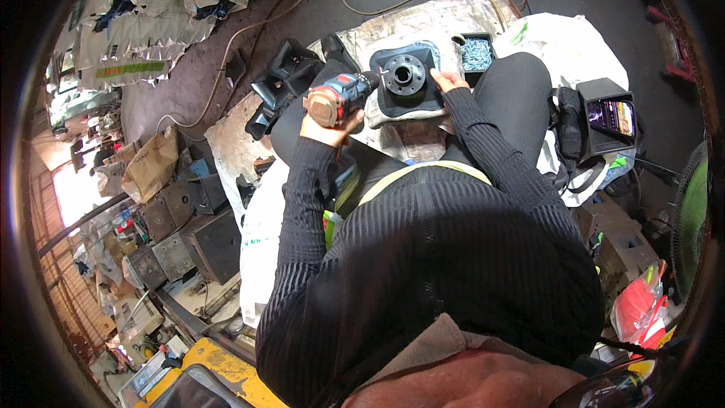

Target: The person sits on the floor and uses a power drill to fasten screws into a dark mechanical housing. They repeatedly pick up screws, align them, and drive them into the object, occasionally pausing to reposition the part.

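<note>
My left hand is wrapped round the grip of a blue and red cordless drill. The drill's chuck points right, with its tip at the edge of a black round flange that has a ring of holes and a hollow centre. This flange sits on a black square-based part, which lies on light cloth between my legs. My right hand grips the right edge of that part, thumb towards the flange. Just beyond my right hand stands a black box of small silvery screws.
Several hollow black parts lie left of my leg. A phone rests in a black box at the right, near a green fan. Cables cross the floor ahead. Wrapped bags are piled at the far left.
</note>
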`<state>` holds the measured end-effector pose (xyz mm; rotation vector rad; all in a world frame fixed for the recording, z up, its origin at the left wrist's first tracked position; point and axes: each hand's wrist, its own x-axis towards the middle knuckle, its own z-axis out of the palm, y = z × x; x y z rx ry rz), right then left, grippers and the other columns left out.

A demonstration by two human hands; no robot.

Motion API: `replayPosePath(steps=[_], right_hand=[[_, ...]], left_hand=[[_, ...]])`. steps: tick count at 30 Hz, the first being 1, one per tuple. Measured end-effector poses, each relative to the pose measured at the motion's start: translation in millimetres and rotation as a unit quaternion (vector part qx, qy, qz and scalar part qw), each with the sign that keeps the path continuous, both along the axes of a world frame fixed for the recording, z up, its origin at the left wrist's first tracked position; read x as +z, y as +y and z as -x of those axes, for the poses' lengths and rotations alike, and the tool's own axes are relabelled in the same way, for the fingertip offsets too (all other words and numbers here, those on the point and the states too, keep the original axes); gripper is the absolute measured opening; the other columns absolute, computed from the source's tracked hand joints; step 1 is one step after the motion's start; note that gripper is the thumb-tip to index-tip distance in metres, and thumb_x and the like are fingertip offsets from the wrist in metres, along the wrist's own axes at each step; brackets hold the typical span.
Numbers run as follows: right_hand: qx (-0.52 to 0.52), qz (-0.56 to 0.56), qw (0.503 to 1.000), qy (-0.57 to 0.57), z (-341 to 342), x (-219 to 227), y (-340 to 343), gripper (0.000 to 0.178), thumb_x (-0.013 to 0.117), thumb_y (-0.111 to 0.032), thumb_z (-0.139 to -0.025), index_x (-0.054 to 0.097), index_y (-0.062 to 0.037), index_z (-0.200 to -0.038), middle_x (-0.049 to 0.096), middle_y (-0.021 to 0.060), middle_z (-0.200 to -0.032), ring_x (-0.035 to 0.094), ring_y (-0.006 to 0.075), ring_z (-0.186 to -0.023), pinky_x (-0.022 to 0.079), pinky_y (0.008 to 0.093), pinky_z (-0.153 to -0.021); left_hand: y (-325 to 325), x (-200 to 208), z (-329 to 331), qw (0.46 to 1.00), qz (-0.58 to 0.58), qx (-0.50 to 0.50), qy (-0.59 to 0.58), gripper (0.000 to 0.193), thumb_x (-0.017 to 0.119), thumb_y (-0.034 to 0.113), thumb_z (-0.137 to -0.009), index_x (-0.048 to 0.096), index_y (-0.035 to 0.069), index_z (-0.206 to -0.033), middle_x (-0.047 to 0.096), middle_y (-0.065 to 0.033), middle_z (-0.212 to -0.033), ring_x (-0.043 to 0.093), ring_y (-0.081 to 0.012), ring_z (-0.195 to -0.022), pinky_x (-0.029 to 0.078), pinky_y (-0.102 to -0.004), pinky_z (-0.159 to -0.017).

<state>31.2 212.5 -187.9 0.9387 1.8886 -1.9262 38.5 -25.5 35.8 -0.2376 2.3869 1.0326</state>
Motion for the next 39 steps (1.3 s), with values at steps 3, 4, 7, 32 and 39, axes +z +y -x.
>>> replayPosePath(steps=[3,4,7,32,39], right_hand=[[0.062,-0.072,0.995,0.015,17,31,-21,0.06,0.068,-0.051,-0.064,0.061,-0.0011,-0.095,0.063,0.013,-0.085,0.059,0.0205,-0.082,0.045,0.0279,-0.075],[0.075,-0.075,0.994,0.019,20,25,-20,0.059,0.067,-0.052,-0.064,0.061,-0.0016,-0.094,0.063,0.0129,-0.085,0.059,0.0204,-0.081,0.045,0.028,-0.075],[0.118,-0.087,0.989,0.005,30,-7,-24,0.054,0.065,-0.052,-0.066,0.063,-0.0032,-0.09,0.063,0.0123,-0.088,0.059,0.0202,-0.082,0.045,0.029,-0.074],[0.083,-0.081,0.986,0.121,20,21,-35,0.037,0.066,-0.038,-0.072,0.061,-0.0027,-0.082,0.061,0.0082,-0.069,0.057,0.0156,-0.064,0.045,0.0285,-0.061],[0.086,-0.067,0.989,0.099,19,27,-34,0.04,0.065,-0.04,-0.071,0.061,-0.0031,-0.083,0.062,0.0088,-0.072,0.058,0.0165,-0.067,0.046,0.029,-0.063]], left_hand=[[-18,-22,11,0.999,-0.01,-0.024,0.048,0.061,0.075,0.027,-0.065,0.047,0.005,-0.114,0.056,-0.0093,-0.107,0.054,-0.0195,-0.099,0.043,-0.0289,-0.087],[-18,-29,16,0.996,-0.018,-0.041,0.076,0.062,0.075,0.027,-0.065,0.046,0.006,-0.116,0.056,-0.0084,-0.109,0.053,-0.0201,-0.101,0.042,-0.0285,-0.088],[-12,-38,33,0.992,0.007,-0.108,0.072,0.062,0.074,0.027,-0.065,0.046,0.009,-0.118,0.055,-0.008,-0.111,0.052,-0.0215,-0.102,0.04,-0.0294,-0.091],[1,-33,54,0.997,0.009,-0.046,-0.059,0.053,0.074,0.014,-0.067,0.046,0.009,-0.112,0.059,-0.0051,-0.084,0.056,-0.0164,-0.071,0.05,-0.0301,-0.055],[-1,-29,47,0.997,-0.021,-0.007,-0.074,0.041,0.071,0.022,-0.071,0.051,0.009,-0.104,0.06,-0.0072,-0.073,0.051,-0.017,-0.044,0.034,-0.0289,-0.03]])
